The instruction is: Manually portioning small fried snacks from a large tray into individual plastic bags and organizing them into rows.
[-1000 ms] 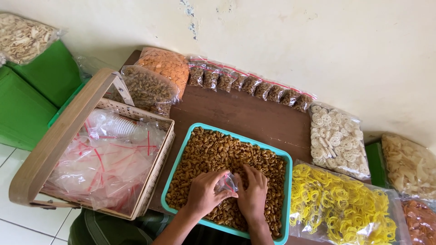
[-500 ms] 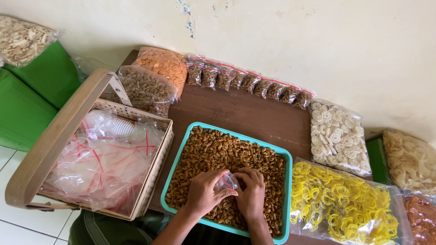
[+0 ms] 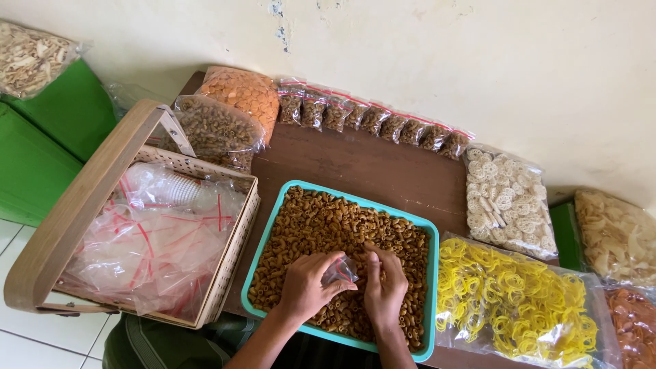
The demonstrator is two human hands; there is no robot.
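Note:
A teal tray (image 3: 432,273) full of brown curled macaroni snacks (image 3: 321,219) lies on the brown table. Over its near half, my left hand (image 3: 306,285) pinches a small clear plastic bag (image 3: 339,270) with a red strip. My right hand (image 3: 384,287) is pressed against the same bag from the right, fingers bent at its mouth, resting on the snacks.
A woven basket (image 3: 229,273) with a wooden handle holds several empty clear bags at left. A row of small filled bags (image 3: 372,119) lines the wall. Big bags of yellow rings (image 3: 519,307), white flower crackers (image 3: 506,201) and orange crackers (image 3: 239,92) surround the tray.
Both hands stay over the tray with the small bag between them; the fingers shift slightly. The camera view drifts a little.

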